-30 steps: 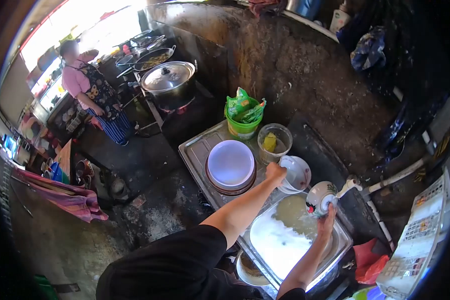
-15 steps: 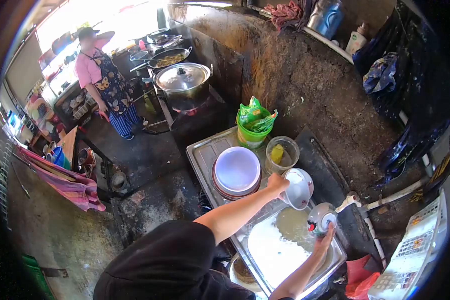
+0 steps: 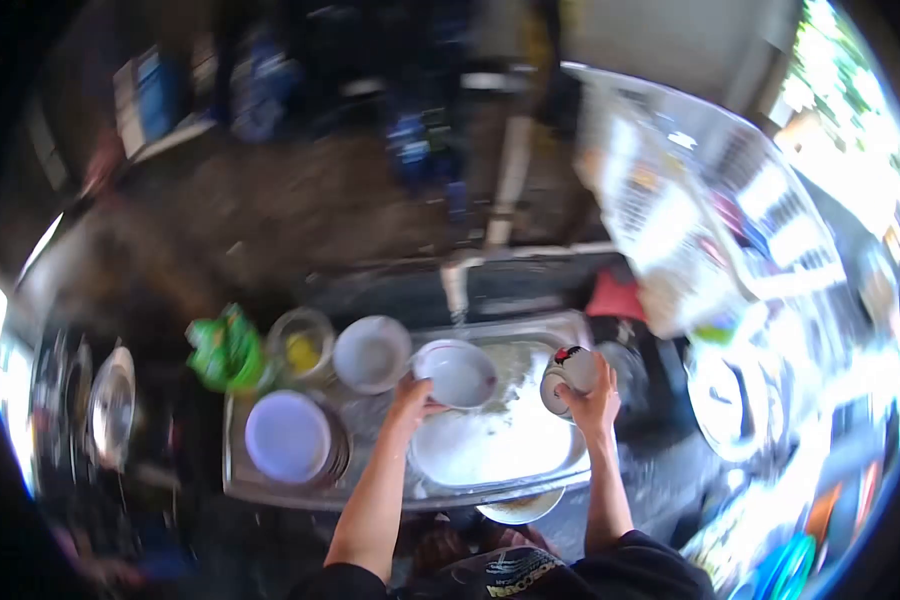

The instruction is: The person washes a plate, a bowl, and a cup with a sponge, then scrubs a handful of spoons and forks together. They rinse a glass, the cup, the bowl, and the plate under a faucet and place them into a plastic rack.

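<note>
My left hand (image 3: pixel 411 402) grips the near left rim of a white bowl (image 3: pixel 457 374), which is tilted over the sink's left part. My right hand (image 3: pixel 594 402) is closed around a small bowl with a red and black pattern (image 3: pixel 561 385), at the sink's right side; blur hides whether it is one bowl or two together. Below both hands lies the sink basin (image 3: pixel 577 462), full of white suds and cloudy water. Another white bowl (image 3: pixel 372 355) sits to the left of the one in my left hand.
On the left drainboard is a pale purple basin (image 3: pixel 287 437) on a stack. Behind it are a clear tub with something yellow (image 3: pixel 300 346) and a green bag (image 3: pixel 226 350). A tap (image 3: pixel 455 290) juts over the sink's back edge. A white plastic basket (image 3: pixel 705 190) stands at right.
My view has swung right, and the other person is out of sight. One white bowl now stands beside the tub, while my left hand holds a white bowl over the sink. My right hand still holds the patterned bowl.
</note>
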Demonstrator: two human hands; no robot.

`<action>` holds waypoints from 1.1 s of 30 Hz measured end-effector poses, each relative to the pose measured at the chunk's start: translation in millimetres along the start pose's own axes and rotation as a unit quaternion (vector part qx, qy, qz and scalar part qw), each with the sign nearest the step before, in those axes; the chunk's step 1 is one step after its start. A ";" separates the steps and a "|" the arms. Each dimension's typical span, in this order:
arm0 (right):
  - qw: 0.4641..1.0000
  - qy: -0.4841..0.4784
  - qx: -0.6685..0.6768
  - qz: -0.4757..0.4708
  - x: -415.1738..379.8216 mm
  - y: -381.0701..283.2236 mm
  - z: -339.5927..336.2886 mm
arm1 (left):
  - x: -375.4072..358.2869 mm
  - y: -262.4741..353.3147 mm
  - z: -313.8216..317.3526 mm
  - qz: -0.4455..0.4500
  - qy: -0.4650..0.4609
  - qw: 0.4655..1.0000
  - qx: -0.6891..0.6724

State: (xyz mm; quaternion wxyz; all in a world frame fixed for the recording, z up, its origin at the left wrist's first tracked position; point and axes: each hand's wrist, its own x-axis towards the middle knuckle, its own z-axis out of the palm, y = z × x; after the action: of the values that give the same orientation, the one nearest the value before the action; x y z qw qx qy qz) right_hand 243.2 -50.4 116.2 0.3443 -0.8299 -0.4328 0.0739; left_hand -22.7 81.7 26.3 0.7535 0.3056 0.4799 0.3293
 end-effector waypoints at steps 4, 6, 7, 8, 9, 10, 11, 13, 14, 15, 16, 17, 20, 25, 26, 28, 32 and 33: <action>0.973 0.229 -0.037 0.002 -41.9 63.6 -129.6 | 68.8 -32.2 2.8 -0.038 0.004 0.996 -0.075; 0.927 0.362 -0.039 -0.088 -44.7 64.4 -212.1 | 82.6 -24.7 15.8 -0.009 0.030 0.997 -0.070; 0.889 0.431 -0.041 -0.148 -40.2 74.2 -254.6 | 87.6 -24.7 18.4 0.014 0.069 0.995 -0.064; 0.850 0.493 -0.085 -0.164 -30.1 88.9 -294.2 | 101.5 -31.5 16.0 0.013 0.075 0.995 -0.072; 0.791 0.536 -0.180 -0.232 -11.5 109.5 -348.6 | 126.4 -43.5 11.4 0.039 0.073 0.992 -0.094; 0.764 0.567 -0.239 -0.195 -4.2 33.9 -361.0 | 150.2 -53.4 4.5 0.068 0.073 0.988 -0.117; 0.732 0.594 -0.292 -0.159 3.0 -37.9 -366.6 | 170.3 -64.7 1.5 0.095 0.067 0.989 -0.092; 0.723 0.579 -0.268 -0.266 61.4 -46.4 -406.4 | 175.1 -63.2 12.6 0.129 0.100 0.986 -0.025; 0.815 0.522 -0.123 -0.217 82.9 -68.4 -401.8 | 201.6 -75.9 15.2 0.148 0.150 0.978 0.002; 0.858 0.455 -0.060 -0.230 112.0 -71.0 -397.6 | 203.3 -75.1 20.4 0.203 0.178 0.949 0.160; 0.892 0.381 -0.023 -0.242 144.1 -64.7 -387.8 | 200.6 -71.3 31.7 0.303 0.224 0.888 0.264; 0.917 0.310 0.000 -0.250 174.4 -58.9 -371.1 | 243.8 -97.8 25.4 0.474 0.275 0.710 0.442; 0.957 0.148 0.007 -0.249 235.4 -40.3 -289.4 | 242.6 -72.0 60.0 0.378 0.254 0.879 0.139; 0.966 0.022 -0.043 -0.253 238.5 -29.8 -151.8 | 174.1 -26.9 86.5 0.208 0.200 0.954 0.079; 0.965 0.009 -0.046 -0.258 228.9 -28.4 -131.6 | 163.6 -24.7 88.0 0.244 0.188 0.949 0.069; 0.962 -0.017 -0.057 -0.265 211.2 -24.8 -95.3 | 170.8 -30.2 87.8 0.194 0.121 0.973 -0.021; 0.957 -0.049 -0.063 -0.281 174.4 -19.1 -43.5 | 171.2 -32.5 89.9 0.210 0.193 0.956 -0.072; 0.955 -0.053 -0.064 -0.285 165.8 -16.4 -35.6 | 182.1 -38.4 85.7 0.199 0.176 0.961 -0.078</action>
State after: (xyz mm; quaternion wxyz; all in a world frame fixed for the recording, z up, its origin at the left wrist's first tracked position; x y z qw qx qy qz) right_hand 349.1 65.5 182.5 0.2740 -0.6872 -0.6727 -0.0112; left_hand 123.1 190.2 -68.4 0.5977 0.2723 0.5078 0.5575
